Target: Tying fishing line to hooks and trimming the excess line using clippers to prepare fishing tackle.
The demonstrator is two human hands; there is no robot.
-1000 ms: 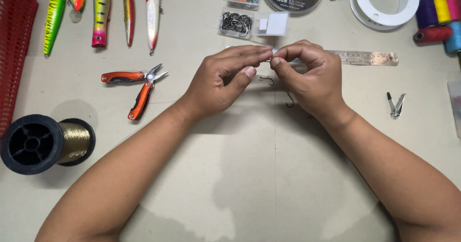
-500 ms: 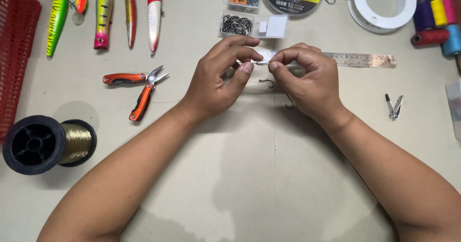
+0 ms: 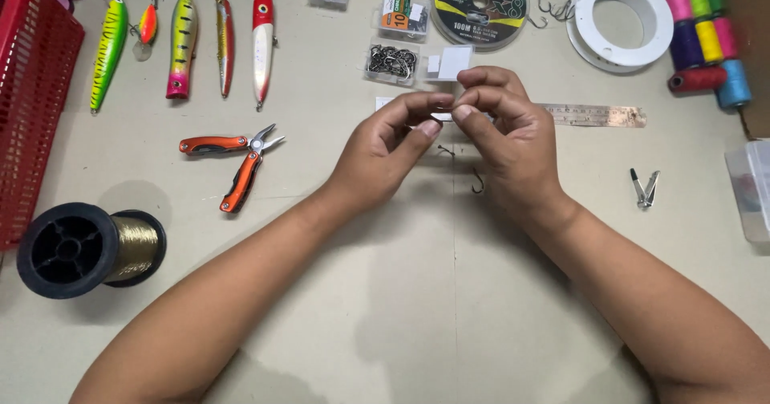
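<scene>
Left hand [image 3: 391, 149] and right hand [image 3: 507, 135]: fingertips pinched together on something tiny, unchanged; hook [image 3: 478, 182] dangling below right hand.

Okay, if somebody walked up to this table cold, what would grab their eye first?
Probably the two hands meeting mid-table, left hand and right hand, fingertips pinched together over something too small to make out, with a fish hook below them. Next, the row of bright fishing lures at the top left, and the orange-handled pliers lying open left of the hands.
</scene>
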